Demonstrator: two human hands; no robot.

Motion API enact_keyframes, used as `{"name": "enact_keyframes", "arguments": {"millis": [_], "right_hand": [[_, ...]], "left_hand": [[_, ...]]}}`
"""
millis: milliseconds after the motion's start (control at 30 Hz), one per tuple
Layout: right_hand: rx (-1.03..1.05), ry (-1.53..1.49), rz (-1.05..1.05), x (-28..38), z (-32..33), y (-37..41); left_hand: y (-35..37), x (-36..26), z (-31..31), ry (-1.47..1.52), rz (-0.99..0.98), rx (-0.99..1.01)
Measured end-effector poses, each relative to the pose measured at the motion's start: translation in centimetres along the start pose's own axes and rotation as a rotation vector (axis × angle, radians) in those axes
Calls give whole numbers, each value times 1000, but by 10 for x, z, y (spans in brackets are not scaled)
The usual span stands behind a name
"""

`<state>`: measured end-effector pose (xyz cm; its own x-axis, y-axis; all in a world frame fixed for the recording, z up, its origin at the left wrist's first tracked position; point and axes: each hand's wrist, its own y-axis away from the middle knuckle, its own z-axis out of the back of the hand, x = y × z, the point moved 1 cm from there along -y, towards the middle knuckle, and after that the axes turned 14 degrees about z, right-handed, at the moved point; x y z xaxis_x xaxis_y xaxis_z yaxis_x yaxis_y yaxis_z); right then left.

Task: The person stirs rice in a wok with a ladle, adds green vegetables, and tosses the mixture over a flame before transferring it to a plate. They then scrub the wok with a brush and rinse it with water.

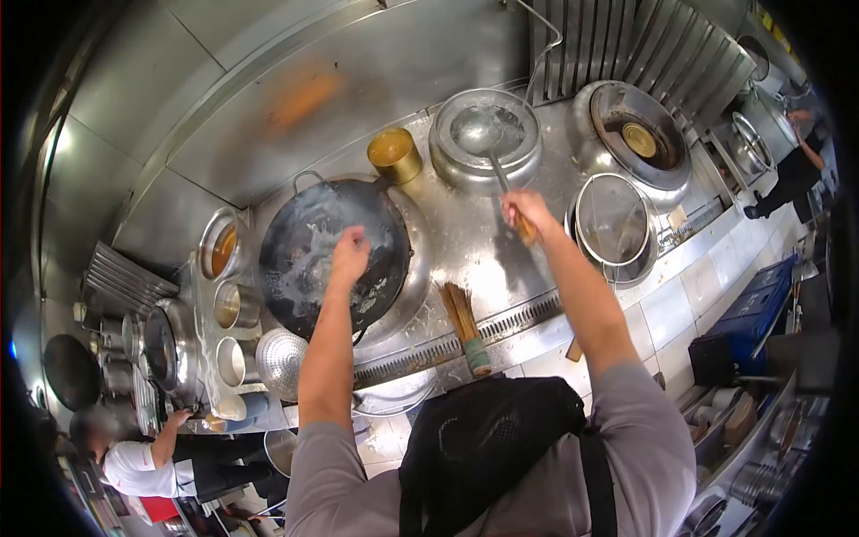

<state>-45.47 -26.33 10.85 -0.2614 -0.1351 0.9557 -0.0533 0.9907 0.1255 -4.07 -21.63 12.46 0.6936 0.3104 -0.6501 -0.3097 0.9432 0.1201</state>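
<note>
Black cap [492,430] nearest, right fingers [512,209] grip ladle [498,170] in liquid-filled pot [440,134], left fingers [352,241] curl above wok [284,255].

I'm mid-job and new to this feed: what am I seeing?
There is no machine, only a person's two bare hands. The single picture comes from a head-worn camera looking forward and down. The right hand grips a silver metal ladle by its wooden grip, its bowl at the mouth of a round silver steel pot. The left hand is over a round black metal wok; whether it holds anything is unclear. On the steel counter stands a gold-coloured metal can; a straw brush with a green-bound handle lies at its front edge.
</note>
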Motion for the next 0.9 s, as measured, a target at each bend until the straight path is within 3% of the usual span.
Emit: {"name": "enact_keyframes", "arguments": {"millis": [67, 167, 300, 400, 500, 600, 633, 700, 733, 767, 800, 867, 900], "right_hand": [[-14, -210, 0, -21, -4, 26], [17, -331, 4, -55, -10, 48], [83, -491, 42, -39, -36, 88], [188, -428, 60, -44, -42, 95], [274, -193, 251, -76, -46, 53], [157, -175, 115, -87, -57, 3], [162, -172, 98, -87, -60, -4], [156, 257, 144, -84, -65, -14], [164, 261, 127, -89, -66, -15], [60, 329, 196, -95, -63, -16], [-34, 401, 264, -100, -59, -15], [-66, 369, 284, -84, -48, -14], [-72, 389, 280, -63, -45, -12]], "left_hand": [[-8, -40, -29, 185, -88, 25], [-25, -97, -76, 299, -58, 142], [-29, -183, -115, 393, 12, 160], [-36, -229, -129, 613, 118, 182], [-44, -253, -137, 883, 21, 494], [-56, -253, -150, 894, 15, 378], [-56, -249, -155, 726, 99, 212], [-66, -236, -162, 653, 119, 276], [-70, -227, -165, 574, 123, 343], [-78, -205, -173, 218, -107, 203], [-67, -192, -166, 231, -77, 201], [-27, -161, -140, 170, -404, 176], [-5, -142, -121, 149, -407, 171]]}}
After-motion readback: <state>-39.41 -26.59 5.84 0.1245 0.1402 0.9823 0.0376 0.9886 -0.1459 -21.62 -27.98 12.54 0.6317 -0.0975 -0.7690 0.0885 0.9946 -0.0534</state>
